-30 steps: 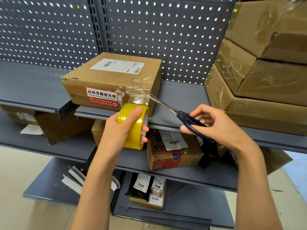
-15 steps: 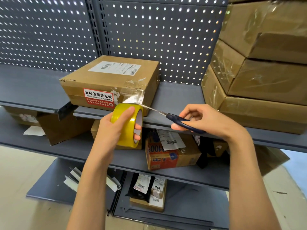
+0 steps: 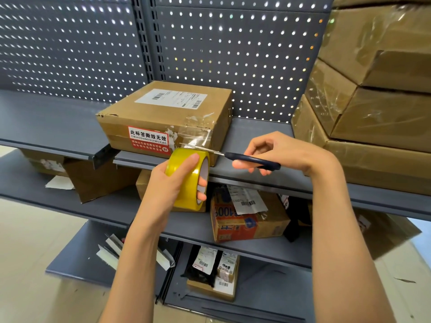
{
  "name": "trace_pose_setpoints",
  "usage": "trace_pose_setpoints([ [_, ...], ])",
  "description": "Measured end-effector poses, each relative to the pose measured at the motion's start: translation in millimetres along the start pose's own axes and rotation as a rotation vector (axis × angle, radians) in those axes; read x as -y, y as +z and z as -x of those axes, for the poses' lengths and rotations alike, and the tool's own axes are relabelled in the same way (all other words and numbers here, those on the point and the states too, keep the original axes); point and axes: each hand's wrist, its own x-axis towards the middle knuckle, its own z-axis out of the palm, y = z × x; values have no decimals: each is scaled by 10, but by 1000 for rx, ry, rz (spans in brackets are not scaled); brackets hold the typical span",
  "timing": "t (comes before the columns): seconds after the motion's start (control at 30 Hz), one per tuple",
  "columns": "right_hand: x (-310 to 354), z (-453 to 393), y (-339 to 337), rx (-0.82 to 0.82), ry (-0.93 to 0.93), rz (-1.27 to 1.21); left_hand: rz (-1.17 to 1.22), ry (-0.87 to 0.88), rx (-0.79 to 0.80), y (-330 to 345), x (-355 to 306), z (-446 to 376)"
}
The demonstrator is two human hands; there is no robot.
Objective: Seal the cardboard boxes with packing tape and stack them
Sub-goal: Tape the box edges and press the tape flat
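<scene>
Surroundings: grey metal shelf point(image 3: 268, 141) backed by perforated panel point(image 3: 233, 54). At the right, a stack of three large taped cartons point(image 3: 373, 89), well apart from the working box. On the lower shelf, one orange printed carton point(image 3: 247, 222) with a loose paper label, plus brown cardboard pieces at the left; on the lowest level, one small parcel point(image 3: 212, 276) with barcode labels. Nothing stands between the hands and the working box.

Item: one cardboard box point(image 3: 168, 113), flat and square, resting on the near edge of the upper shelf, white shipping label on top, red sticker on its near face. Clear tape strip point(image 3: 196, 136) runs from its near right corner down to the roll.

One yellow tape roll point(image 3: 186, 180), held just below the box front, its hollow core facing right. Left hand point(image 3: 170, 183) grips it, fingers over the outer band, thumb in the core.

One pair of scissors point(image 3: 247, 158), long axis lying left to right, blades pointing left at the tape strip above the roll. Right hand point(image 3: 279, 152) is curled around the dark handles.
</scene>
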Motion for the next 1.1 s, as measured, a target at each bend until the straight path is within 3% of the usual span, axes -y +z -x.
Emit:
trace_pose_setpoints([
  [0.57, -55, -33, -6, -63, -87, -11, 9, 7, 21, -4, 1, -2],
  [1.1, -201, -14, 187, -64, 0, -15, 5, -10, 4, -71, 63, 60],
])
